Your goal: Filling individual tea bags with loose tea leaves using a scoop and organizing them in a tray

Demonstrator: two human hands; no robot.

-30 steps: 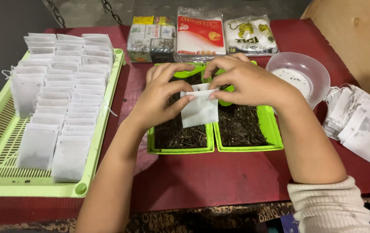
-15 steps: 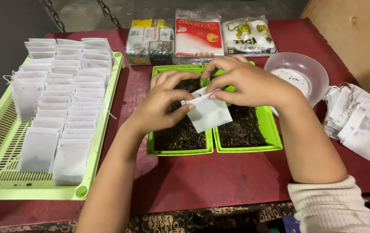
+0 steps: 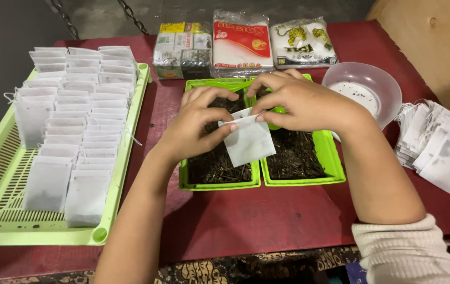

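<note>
Both my hands hold one small white paper tea bag by its top edge, over two small green trays filled with dark loose tea. My left hand pinches the bag's left corner. My right hand pinches its right corner and also covers a green scoop, of which only a bit shows. The bag hangs tilted above the gap between the trays.
A large light-green slotted tray at the left holds several rows of white bags. Three packets lie at the back. A clear plastic bowl and a loose pile of white bags sit at the right on the red table.
The bag has tilted and dropped slightly lower over the trays, and both hands have shifted their pinch along its top edge.
</note>
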